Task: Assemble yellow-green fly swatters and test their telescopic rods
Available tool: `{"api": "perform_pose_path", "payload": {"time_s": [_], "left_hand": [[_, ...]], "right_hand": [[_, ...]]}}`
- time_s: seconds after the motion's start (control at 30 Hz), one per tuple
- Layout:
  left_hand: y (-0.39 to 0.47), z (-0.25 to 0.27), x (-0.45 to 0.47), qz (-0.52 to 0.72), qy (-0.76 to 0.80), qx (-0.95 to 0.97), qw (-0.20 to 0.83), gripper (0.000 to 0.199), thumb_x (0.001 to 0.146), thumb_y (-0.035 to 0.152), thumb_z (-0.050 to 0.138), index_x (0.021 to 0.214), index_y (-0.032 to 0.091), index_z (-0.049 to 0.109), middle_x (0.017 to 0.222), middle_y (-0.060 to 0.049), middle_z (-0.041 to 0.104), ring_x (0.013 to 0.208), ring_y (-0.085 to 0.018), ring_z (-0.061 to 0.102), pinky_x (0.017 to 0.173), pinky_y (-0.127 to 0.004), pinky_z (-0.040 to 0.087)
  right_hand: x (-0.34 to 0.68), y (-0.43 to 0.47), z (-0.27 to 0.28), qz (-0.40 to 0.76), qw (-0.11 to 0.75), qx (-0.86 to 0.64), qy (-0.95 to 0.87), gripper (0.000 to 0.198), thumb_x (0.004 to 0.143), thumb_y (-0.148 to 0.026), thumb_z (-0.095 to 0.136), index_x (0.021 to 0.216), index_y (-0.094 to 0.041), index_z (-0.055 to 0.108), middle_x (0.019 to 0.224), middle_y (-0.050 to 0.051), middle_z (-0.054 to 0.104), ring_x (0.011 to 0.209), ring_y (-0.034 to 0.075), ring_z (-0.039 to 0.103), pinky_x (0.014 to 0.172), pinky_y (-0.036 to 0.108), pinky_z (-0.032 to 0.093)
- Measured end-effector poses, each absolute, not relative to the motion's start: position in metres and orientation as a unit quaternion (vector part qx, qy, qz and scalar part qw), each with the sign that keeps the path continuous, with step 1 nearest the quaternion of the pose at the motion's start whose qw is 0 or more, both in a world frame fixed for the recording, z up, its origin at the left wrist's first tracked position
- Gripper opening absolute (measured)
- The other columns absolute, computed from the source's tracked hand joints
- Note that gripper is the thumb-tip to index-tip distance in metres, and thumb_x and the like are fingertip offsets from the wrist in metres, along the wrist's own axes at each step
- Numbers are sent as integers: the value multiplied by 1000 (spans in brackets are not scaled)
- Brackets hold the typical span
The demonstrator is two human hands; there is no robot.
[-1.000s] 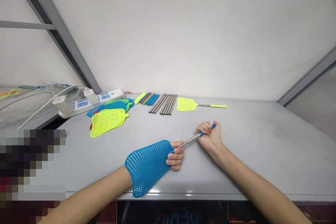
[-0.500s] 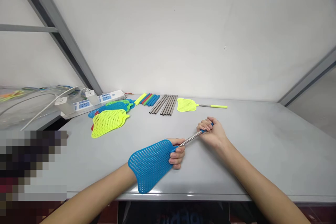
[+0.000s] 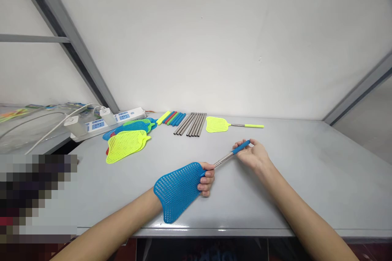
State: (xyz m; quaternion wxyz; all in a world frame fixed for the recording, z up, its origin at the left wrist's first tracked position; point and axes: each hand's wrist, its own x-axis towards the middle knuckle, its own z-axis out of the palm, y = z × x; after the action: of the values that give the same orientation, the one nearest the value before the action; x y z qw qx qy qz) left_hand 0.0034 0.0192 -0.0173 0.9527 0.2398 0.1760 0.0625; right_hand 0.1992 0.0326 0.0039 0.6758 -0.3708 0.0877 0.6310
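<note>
The left hand (image 3: 206, 180) clamps the blue swatter (image 3: 182, 192) by its neck (image 3: 203, 173) above the bench (image 3: 294, 163); the right hand (image 3: 255, 156), fingers apart, is behind its handle (image 3: 241, 147), perhaps touching. This and a yellow swatter (image 3: 217, 124) look assembled; heads (image 3: 125, 147), tubes (image 3: 202, 124) and grips (image 3: 181, 120) remain loose.

Two assembled swatters (image 3: 179, 193), at least seven metal tubes (image 3: 192, 124), one power strip (image 3: 123, 116), two chargers (image 3: 75, 127).

left hand (image 3: 207, 180) curled in a grip, right hand (image 3: 253, 155) palm up, fingers loose.
</note>
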Motion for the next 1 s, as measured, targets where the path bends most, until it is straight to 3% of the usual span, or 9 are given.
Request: {"api": "perform_pose_path", "payload": {"time_s": [0.13,0.4,0.6,1.0], "left_hand": [[20,-17,3,71,174,247,950,23,76,21,37,54,14,42,44,5,33,37,-6,29,48,-23,29],[20,-16,5,70,193,255,945,26,74,20,38,49,15,41,42,4,33,36,-6,27,47,-23,28],[17,-13,5,94,207,260,939,17,71,21,43,56,14,45,45,5,37,38,-6,30,48,-24,28],[12,-12,7,135,266,286,911,21,71,26,51,56,12,47,48,2,44,45,-7,40,53,-23,30]], "right_hand": [[200,36,2,642,674,-360,71,17,82,-16,23,73,-20,36,56,-4,40,41,8,43,40,22,40],[202,38,-1,654,669,-347,61,21,83,-16,23,70,-19,38,53,-4,41,39,8,42,39,22,39],[202,38,2,648,675,-346,68,20,84,-17,25,70,-19,40,52,-4,42,39,7,42,39,22,40],[204,36,8,644,689,-329,46,5,78,-20,48,75,-17,51,58,-3,50,49,9,52,48,24,47]]}}
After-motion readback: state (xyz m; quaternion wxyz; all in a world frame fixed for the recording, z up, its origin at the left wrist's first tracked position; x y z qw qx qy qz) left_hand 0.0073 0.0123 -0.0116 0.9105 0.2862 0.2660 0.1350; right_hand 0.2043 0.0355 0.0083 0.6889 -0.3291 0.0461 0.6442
